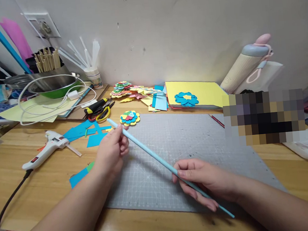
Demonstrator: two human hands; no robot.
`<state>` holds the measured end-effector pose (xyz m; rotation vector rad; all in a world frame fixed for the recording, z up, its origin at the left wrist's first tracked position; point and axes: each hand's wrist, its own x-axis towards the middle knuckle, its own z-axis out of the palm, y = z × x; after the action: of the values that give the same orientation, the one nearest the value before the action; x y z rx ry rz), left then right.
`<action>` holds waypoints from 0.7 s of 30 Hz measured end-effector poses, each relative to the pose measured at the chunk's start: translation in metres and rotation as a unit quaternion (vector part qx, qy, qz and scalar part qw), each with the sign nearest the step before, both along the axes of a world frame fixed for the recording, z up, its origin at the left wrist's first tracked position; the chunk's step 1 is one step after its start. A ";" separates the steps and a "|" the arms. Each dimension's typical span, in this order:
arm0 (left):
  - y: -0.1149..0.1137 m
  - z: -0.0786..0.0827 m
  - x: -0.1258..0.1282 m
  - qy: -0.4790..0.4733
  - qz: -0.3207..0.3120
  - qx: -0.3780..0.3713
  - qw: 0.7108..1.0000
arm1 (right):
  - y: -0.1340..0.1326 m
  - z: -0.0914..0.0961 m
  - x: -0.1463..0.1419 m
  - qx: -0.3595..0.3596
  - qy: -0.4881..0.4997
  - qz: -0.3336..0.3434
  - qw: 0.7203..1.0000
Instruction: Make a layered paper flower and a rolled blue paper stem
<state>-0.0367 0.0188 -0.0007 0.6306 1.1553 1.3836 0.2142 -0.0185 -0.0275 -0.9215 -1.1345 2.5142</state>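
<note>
A long thin light-blue rolled paper stick (149,152) runs diagonally over the grey cutting mat (188,137). My left hand (111,151) pinches it near its far upper end. My right hand (203,183) has its fingers closed round it near the lower end, whose tip sticks out past my wrist. A small multicoloured paper flower (129,118) lies on the mat's far left corner, just beyond the stick's tip.
A white hot glue gun (47,146) with a black cord lies left, beside blue paper scraps (88,134) and scissors (102,112). More paper flowers (123,88), yellow sheets with a blue flower (186,99), a metal bowl (51,85) and a bottle (246,66) line the wall.
</note>
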 end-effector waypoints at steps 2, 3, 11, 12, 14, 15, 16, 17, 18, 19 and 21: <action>0.002 0.001 -0.002 0.001 0.027 0.012 1.000 | 0.001 -0.001 0.001 -0.005 0.004 0.010 1.000; 0.003 0.001 -0.003 0.002 0.034 0.015 0.999 | 0.001 -0.001 0.001 -0.007 0.005 0.010 1.000; 0.002 0.003 -0.002 -0.003 0.048 0.013 0.999 | 0.000 -0.002 0.000 -0.011 0.007 0.022 1.000; 0.002 0.004 -0.002 -0.003 0.052 0.016 0.999 | 0.000 -0.003 0.001 -0.017 0.014 0.030 0.999; 0.002 0.006 -0.003 -0.005 0.056 0.021 0.998 | -0.001 -0.004 0.001 -0.033 0.031 0.049 0.998; 0.002 0.006 -0.003 -0.006 0.056 0.021 0.998 | -0.001 -0.005 0.002 -0.040 0.041 0.059 0.997; 0.002 0.006 -0.002 -0.008 0.056 0.019 0.998 | -0.001 -0.007 0.002 -0.046 0.050 0.065 0.996; 0.002 0.004 -0.001 -0.010 0.054 0.017 0.998 | -0.002 -0.008 0.002 -0.049 0.058 0.067 0.995; 0.001 0.002 0.000 -0.012 0.050 0.015 0.999 | -0.002 -0.009 0.002 -0.049 0.065 0.064 0.995; 0.000 -0.001 0.003 -0.014 0.043 0.013 0.999 | -0.002 -0.010 0.002 -0.046 0.067 0.057 0.995; -0.002 -0.007 0.008 -0.015 0.030 0.012 0.999 | -0.004 -0.011 0.000 -0.040 0.064 0.045 0.996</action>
<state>-0.0285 0.0163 -0.0078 0.5954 1.1427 1.4553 0.2146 -0.0223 -0.0380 -0.7301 -1.0639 2.6658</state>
